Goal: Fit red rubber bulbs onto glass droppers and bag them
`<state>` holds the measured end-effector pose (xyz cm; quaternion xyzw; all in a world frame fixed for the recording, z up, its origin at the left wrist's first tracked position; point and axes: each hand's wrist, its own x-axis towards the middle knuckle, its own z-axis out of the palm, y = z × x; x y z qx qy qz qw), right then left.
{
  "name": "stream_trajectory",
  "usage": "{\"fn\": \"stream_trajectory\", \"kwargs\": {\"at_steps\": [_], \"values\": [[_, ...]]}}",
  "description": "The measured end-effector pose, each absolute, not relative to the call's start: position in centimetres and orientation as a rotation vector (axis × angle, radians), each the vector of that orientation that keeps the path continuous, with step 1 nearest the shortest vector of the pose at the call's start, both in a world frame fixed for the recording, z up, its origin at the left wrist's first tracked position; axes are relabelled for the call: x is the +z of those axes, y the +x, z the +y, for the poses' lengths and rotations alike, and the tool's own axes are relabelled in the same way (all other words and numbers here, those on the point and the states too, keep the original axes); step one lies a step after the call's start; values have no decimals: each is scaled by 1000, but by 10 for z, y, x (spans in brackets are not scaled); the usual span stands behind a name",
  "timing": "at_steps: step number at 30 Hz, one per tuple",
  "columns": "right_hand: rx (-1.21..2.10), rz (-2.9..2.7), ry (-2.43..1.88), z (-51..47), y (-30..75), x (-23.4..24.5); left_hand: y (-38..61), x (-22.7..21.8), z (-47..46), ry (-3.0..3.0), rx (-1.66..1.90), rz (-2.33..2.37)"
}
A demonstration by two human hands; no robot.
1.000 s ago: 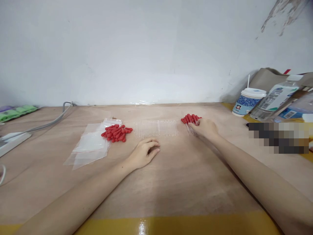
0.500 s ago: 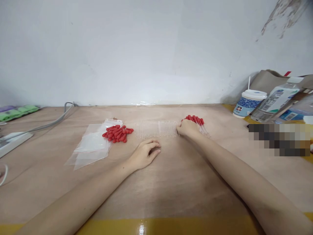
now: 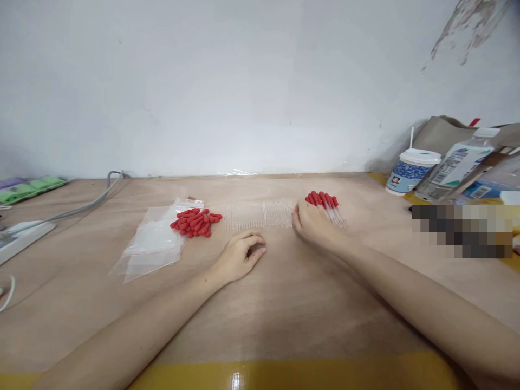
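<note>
My right hand (image 3: 312, 221) is closed in a pinch at the right end of a row of thin clear glass dropper tubes (image 3: 254, 215). The fingers seem to be on one tube there, mostly hidden by the hand. Just behind and right of this hand lie several droppers with red rubber bulbs (image 3: 322, 198) on their glass stems; the hand covers some of them. My left hand (image 3: 239, 253) rests on the table in front of the row, holding nothing, its fingers loosely curled and thumb apart. To its upper left sits a heap of loose red rubber bulbs (image 3: 195, 222).
Clear zip bags (image 3: 152, 235) lie partly under the bulb heap. On the right stand a lidded paper cup (image 3: 412, 170) with a straw and a plastic bottle (image 3: 459, 168). A grey cable (image 3: 87, 209) and a white power strip (image 3: 26, 238) are at left. A white wall (image 3: 252, 97) closes the back.
My right hand has drawn back slightly toward me and turned, showing more of its thumb side and uncovering more of the droppers' glass stems. My left hand stays where it was.
</note>
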<state>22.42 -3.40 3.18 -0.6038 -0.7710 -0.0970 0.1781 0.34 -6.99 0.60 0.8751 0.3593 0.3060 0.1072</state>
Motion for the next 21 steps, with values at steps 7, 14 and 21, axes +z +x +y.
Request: {"fn": "stream_trajectory", "kwargs": {"at_steps": [7,14,21], "values": [[-131,-2314,-1112,-63,250,-3,-19,30,-54,2665,917,1771],[-26,-2218,-1002,-66,251,-7,-46,46,-16,2651,492,2204],[20,-2191,-1008,-67,250,-5,-41,41,4,2670,107,2349]]}}
